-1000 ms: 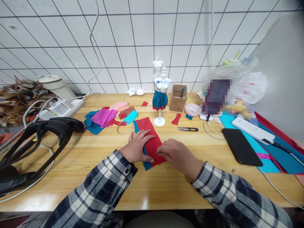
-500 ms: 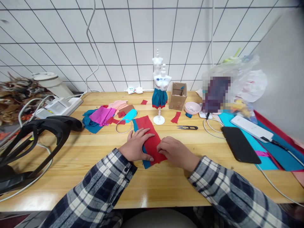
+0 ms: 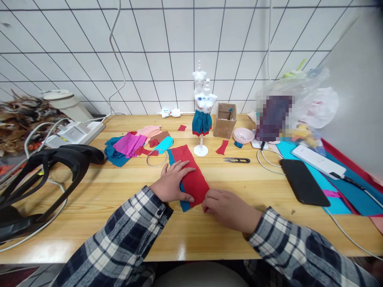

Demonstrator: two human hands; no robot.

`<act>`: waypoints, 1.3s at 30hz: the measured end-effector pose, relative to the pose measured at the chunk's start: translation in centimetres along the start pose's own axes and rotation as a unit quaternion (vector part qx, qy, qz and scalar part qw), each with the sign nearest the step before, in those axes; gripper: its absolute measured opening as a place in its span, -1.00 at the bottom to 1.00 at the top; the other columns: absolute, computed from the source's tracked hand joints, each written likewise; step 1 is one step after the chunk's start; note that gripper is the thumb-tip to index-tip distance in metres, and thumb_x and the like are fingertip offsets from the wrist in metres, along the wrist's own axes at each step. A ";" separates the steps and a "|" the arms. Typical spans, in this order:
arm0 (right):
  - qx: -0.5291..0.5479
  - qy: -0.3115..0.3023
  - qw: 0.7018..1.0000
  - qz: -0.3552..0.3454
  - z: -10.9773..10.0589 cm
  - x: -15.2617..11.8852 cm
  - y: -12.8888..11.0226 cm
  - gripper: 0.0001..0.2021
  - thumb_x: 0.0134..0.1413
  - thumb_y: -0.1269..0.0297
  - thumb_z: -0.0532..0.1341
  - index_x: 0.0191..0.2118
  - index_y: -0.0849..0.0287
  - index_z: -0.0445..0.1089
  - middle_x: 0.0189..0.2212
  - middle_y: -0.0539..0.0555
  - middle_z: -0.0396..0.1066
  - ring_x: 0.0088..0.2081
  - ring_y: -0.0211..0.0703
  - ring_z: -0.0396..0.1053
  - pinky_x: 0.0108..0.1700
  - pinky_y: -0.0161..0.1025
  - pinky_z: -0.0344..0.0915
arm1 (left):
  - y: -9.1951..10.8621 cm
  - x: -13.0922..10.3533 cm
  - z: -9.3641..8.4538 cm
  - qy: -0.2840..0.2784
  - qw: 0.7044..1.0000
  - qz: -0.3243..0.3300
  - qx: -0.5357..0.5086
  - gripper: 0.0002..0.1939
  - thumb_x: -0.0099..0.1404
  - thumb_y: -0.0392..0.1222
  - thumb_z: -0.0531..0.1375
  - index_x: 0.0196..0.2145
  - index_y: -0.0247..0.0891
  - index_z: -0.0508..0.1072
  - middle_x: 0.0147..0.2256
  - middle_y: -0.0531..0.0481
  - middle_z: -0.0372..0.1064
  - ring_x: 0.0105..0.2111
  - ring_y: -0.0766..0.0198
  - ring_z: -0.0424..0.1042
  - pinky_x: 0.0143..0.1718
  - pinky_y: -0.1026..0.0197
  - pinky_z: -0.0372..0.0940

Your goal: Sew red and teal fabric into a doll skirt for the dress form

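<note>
A red piece of cloth [image 3: 196,187] lies on the wooden table over a teal piece of cloth [image 3: 185,206], which shows along the left edge. My left hand [image 3: 172,181] rests on the red cloth with its fingers spread, pressing it flat. Just off the cloth's lower right corner, my right hand [image 3: 223,207] has its fingers pinched together. Something small and reddish seems to be at those fingertips, too small to name. Behind the cloth, a white mini dress form [image 3: 206,101] on a round base wears a teal skirt [image 3: 202,122] with a red hem.
Thread snips [image 3: 237,160], a red scrap [image 3: 222,147], a pink bowl [image 3: 243,136] and a cardboard box [image 3: 224,120] sit right of the dress form. At left are a metal ring [image 3: 156,158], a fabric pile [image 3: 128,146] and a black headset [image 3: 74,167]. A phone [image 3: 303,182] lies right.
My right hand has moved right and slightly down, off the red cloth's lower corner, its fingers still pinched. My left hand has stayed in place on the cloth.
</note>
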State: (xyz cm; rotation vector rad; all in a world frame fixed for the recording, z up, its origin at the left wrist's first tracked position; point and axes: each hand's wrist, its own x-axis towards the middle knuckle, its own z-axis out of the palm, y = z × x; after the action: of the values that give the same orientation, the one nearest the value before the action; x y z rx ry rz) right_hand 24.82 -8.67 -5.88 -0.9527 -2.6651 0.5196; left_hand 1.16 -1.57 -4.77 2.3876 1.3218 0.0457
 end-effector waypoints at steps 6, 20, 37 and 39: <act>0.090 0.085 0.988 0.091 -2.6 0.1 1.1 -0.87 0.23 0.39 0.18 -0.25 0.12 0.49 -0.32 0.01 0.46 -0.25 -0.23 0.39 -0.20 -0.30 0.27 | 0.1 0.0 0.0 -0.009 1.000 -0.006 0.004 0.11 -0.19 0.32 0.40 0.28 0.00 0.15 0.38 -0.14 -0.11 0.34 -0.27 -0.13 0.25 -0.49 -0.35; -0.063 0.035 0.988 0.134 -0.5 5.2 2.7 -0.80 0.27 0.27 0.16 -0.09 0.07 0.52 -0.28 0.08 0.47 -0.21 -0.14 0.39 -0.19 -0.23 0.26 | 0.3 0.0 -0.1 -0.020 1.000 -0.014 0.010 0.15 -0.20 0.35 0.39 0.30 -0.03 0.11 0.38 -0.16 -0.12 0.35 -0.26 -0.14 0.26 -0.46 -0.36; 0.048 0.023 0.996 0.067 -1.5 1.4 4.6 -0.82 0.24 0.31 0.18 -0.18 0.09 0.55 -0.28 0.03 0.46 -0.24 -0.22 0.40 -0.21 -0.28 0.25 | -0.1 -0.1 0.1 -0.012 1.000 0.004 0.009 0.15 -0.18 0.33 0.39 0.30 -0.03 0.10 0.39 -0.15 -0.15 0.35 -0.23 -0.16 0.27 -0.43 -0.39; 0.054 0.016 0.996 0.069 -1.5 1.3 4.5 -0.81 0.22 0.23 0.21 -0.13 0.08 0.54 -0.25 0.02 0.48 -0.24 -0.21 0.42 -0.22 -0.28 0.26 | -0.1 -0.1 0.1 -0.014 1.000 0.002 0.011 0.15 -0.18 0.33 0.40 0.31 -0.03 0.09 0.39 -0.15 -0.15 0.36 -0.23 -0.16 0.27 -0.43 -0.39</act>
State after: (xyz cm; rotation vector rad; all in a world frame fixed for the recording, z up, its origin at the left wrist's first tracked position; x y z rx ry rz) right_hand 26.87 -4.23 -6.20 -1.1098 -2.5269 0.6645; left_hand 0.98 -1.63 -4.86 2.4007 1.3106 -0.0010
